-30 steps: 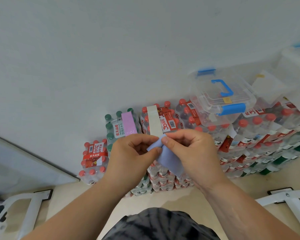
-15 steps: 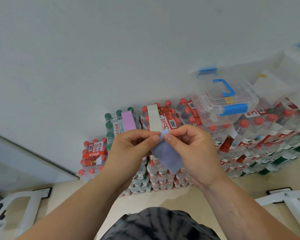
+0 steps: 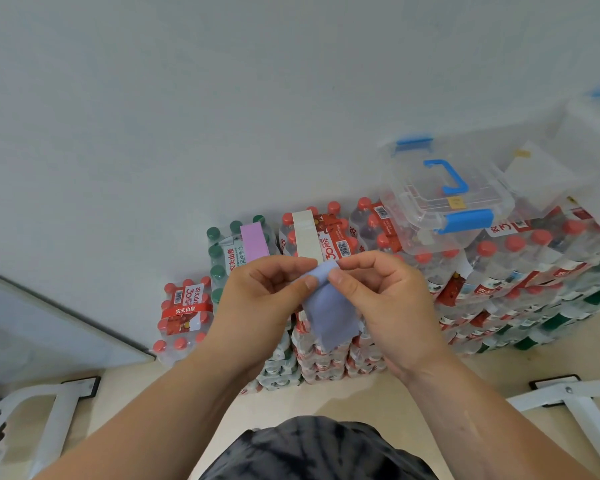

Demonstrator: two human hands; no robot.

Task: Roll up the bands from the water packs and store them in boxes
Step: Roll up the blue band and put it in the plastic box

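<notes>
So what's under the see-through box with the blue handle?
The clear box sits on packs of red-capped water bottles. The caps right beneath it are mostly hidden.

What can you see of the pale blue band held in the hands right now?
The pale blue flat band looks like soft, matte fabric or elastic, with no print. Its top end is curled into a small roll, pinched between thumb and forefinger of the left hand and the right hand. The rest hangs loose below them, slightly twisted, in front of the stacked water packs. Nothing else visibly touches it.
</notes>
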